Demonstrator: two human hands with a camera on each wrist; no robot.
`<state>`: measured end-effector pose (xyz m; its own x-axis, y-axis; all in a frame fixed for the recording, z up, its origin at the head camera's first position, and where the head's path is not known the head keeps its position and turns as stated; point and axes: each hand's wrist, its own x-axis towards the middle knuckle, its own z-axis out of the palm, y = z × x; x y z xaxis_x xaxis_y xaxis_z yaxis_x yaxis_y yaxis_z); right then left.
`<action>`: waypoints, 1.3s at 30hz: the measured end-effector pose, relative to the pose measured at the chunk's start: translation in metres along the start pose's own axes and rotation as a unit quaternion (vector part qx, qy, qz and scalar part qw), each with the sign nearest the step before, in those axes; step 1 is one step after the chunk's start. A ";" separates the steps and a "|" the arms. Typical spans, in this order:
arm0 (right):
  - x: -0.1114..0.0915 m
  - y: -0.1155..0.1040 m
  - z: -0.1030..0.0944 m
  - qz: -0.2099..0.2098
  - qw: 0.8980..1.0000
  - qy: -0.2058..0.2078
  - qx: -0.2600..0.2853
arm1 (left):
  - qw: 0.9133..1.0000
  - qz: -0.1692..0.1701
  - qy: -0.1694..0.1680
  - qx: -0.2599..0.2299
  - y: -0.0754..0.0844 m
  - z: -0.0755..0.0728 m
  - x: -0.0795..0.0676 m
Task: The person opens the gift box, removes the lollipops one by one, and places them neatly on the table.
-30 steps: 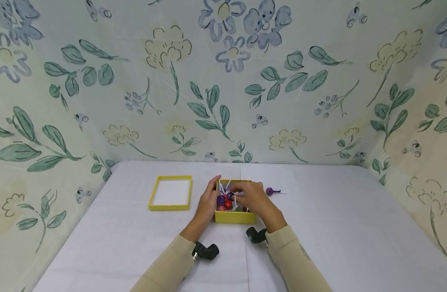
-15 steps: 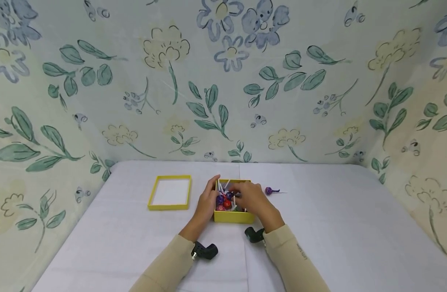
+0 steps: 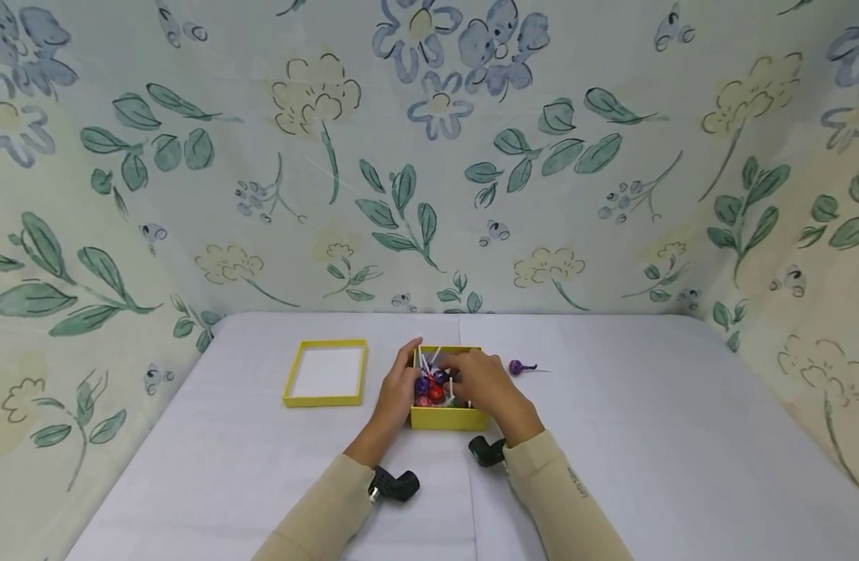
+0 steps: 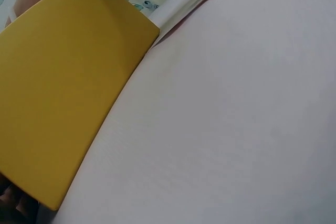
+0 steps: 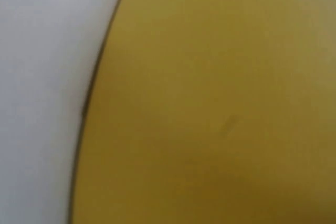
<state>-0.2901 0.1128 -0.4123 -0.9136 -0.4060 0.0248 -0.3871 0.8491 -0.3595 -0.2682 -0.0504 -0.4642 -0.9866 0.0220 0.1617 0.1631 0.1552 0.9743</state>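
Observation:
A yellow box (image 3: 448, 419) full of wrapped lollipops (image 3: 436, 392) stands on the table, in front of the person. Red and purple candy heads and several white sticks show inside it. The left hand (image 3: 399, 389) grips the box's left wall, thumb over the rim. From the right, the right hand (image 3: 480, 379) reaches over the rim with bent fingers down among the lollipops; I cannot tell whether it pinches one. The box's yellow wall (image 4: 73, 87) fills much of the left wrist view, and the same box (image 5: 210, 87) fills most of the right wrist view.
A yellow-rimmed lid (image 3: 325, 400) with a white inside lies left of the box. One purple lollipop (image 3: 517, 367) lies on the white cloth to the right. Behind the table (image 3: 646, 436) hangs a floral curtain (image 3: 401, 257).
Both hands keep their places at the box, with only slight motion of the right hand. The whole view shifts a little with the head.

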 end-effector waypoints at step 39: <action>0.002 0.000 -0.003 -0.011 0.999 0.013 0.039 | 1.000 -0.010 -0.001 0.014 0.001 -0.001 0.001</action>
<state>-0.2920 0.1125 -0.4097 -0.9086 -0.4136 0.0578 -0.3965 0.8109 -0.4303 -0.2686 -0.0515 -0.4631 -0.9896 0.0213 0.1424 0.1438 0.1824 0.9727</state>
